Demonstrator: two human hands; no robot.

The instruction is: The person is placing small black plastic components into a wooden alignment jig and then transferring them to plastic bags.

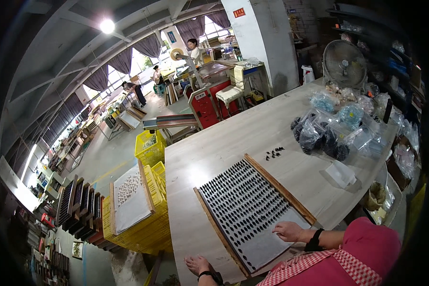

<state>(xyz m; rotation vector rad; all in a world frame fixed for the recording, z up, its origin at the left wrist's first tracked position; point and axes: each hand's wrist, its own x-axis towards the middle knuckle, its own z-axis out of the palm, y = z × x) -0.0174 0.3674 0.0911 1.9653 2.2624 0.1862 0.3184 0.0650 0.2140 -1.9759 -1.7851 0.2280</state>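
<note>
Head view: wood-railed tray [279, 187] on the tabletop [186, 164], long axis running far-left to near-right; rows of dark pieces [245, 200] cover the sheet except a bare near-right part. Right hand [288, 231] nearer, above that bare part, fingers loosely curled and pointing left; can't tell whether a piece is pinched or the sheet touched. The rows lie left and far of it, closest ones just beside the fingertips. Left hand [197, 265] on the tabletop, left of the tray, apart from it, fingers spread, nothing held that shows.
</note>
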